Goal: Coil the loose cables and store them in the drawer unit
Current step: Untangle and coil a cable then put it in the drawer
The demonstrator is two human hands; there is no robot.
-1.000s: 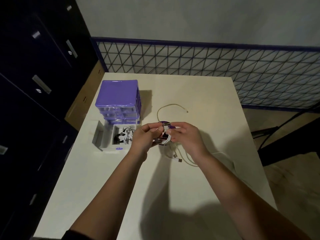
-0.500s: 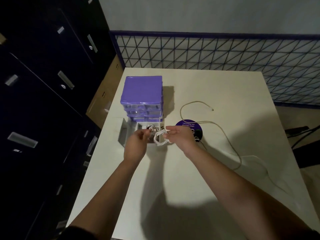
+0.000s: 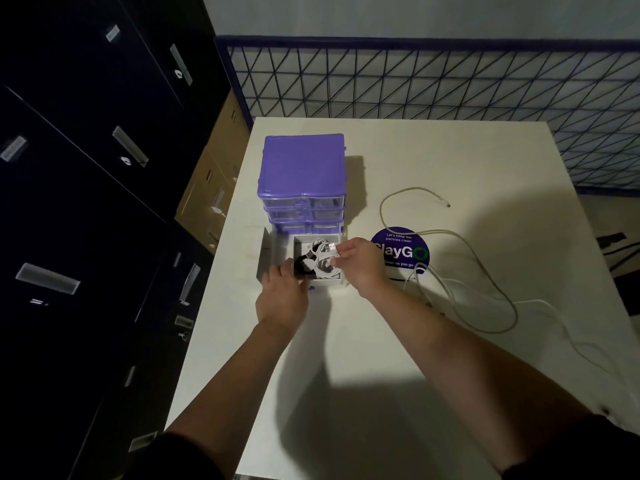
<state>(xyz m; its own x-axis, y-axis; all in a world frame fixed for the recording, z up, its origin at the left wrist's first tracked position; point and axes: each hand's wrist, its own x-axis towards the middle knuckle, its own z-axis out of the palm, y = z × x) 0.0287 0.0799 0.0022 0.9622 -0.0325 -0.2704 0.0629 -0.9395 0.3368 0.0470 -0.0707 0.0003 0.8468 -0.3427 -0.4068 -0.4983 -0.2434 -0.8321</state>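
Note:
A purple drawer unit [image 3: 304, 174] stands on the white table [image 3: 346, 358], left of centre. Its bottom drawer [image 3: 337, 281] is pulled out toward me and holds a black cable and white cable. My right hand [image 3: 360, 263] holds a coiled white cable [image 3: 325, 259] inside the open drawer. My left hand [image 3: 282, 294] rests on the drawer's front left corner, fingers on its rim. Loose white cables [image 3: 467, 271] lie spread across the table to the right.
A round purple sticker [image 3: 400, 249] lies on the table right of the drawer. Dark filing cabinets [image 3: 86, 202] stand at the left, a tan cabinet [image 3: 214, 181] beside the table. A wire-mesh fence [image 3: 450, 84] runs behind the table.
Both hands carried the coiled white cable from above the sticker leftward into the open drawer. The left hand let go of the coil and settled on the drawer's front.

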